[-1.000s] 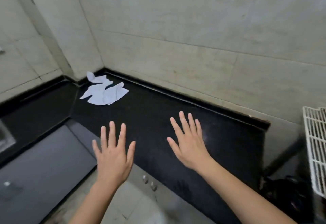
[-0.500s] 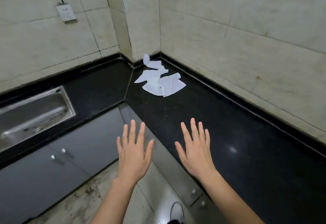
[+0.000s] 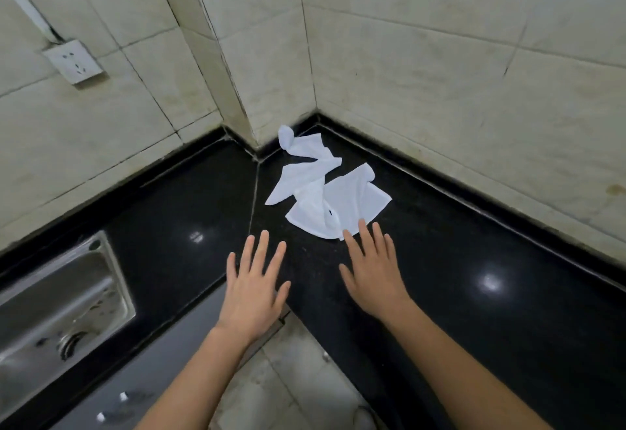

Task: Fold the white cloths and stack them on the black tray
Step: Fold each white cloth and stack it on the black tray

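A loose pile of white cloths point(image 3: 325, 189) lies crumpled in the corner of a black stone counter point(image 3: 440, 260), against the tiled walls. My right hand point(image 3: 371, 267) is spread flat with straight fingers, its fingertips at the near edge of the closest cloth. My left hand point(image 3: 255, 280) is also spread with straight fingers, hovering over the counter's inner corner, a short way left of the cloths and holding nothing. No black tray is in view.
A steel sink point(image 3: 57, 311) is set into the counter at the left. A wall socket point(image 3: 74, 61) sits above it. Grey cabinet doors point(image 3: 135, 385) and a tiled floor point(image 3: 288, 385) lie below my arms.
The view has swung left and closer to the corner, so the cloths are now just ahead. Both hands stayed spread and moved forward; the right fingertips now reach the nearest cloth.
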### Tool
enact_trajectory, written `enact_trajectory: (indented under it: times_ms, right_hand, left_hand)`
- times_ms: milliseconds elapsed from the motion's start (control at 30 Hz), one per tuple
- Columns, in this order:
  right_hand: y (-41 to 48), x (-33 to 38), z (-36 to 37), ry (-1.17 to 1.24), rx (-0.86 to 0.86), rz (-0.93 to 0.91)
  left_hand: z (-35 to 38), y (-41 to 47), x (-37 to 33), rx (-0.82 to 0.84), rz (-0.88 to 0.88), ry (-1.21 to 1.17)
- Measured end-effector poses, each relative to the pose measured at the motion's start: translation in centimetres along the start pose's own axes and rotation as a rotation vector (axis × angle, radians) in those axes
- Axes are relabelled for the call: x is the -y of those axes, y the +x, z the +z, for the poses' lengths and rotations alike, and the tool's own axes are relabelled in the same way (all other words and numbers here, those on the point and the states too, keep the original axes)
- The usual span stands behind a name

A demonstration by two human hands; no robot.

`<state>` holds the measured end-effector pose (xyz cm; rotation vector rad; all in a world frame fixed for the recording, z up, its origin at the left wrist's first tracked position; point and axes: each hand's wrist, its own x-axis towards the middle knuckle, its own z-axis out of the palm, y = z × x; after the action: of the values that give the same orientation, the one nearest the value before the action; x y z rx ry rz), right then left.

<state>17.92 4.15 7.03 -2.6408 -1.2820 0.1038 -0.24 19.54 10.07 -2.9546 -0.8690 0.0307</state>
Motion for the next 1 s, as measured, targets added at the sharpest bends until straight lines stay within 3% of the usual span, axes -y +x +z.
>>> enact_trajectory:
  times_ms: [300, 667, 767, 867, 1000]
  right_hand:
    - [10.9, 1.5, 3.1, -0.039, 0.116, 0.049]
    - [16.2, 6.3, 10.4, -0.065, 0.504, 0.302]
    - [16.1, 7.8, 12.1, -0.05, 0.435, 0.385]
    - [15.4, 8.5, 13.1, -0.14, 0.344, 0.289]
    - [15.2, 9.0, 12.9, -0.089, 0.388, 0.276]
  left_hand:
    - [3.8, 13.8, 4.9, 0.136, 0.102, 0.051]
    - [12.6, 27.5, 10.6, 0.401, 0.625, 0.005]
    - [15.8, 27.2, 12.1, 0.388, 0.677, -0.102]
    - [17.7, 25.7, 13.5, 0.268, 0.744, -0.174]
    - [17.7, 24.5, 15.4, 0.156, 0.732, -0.284]
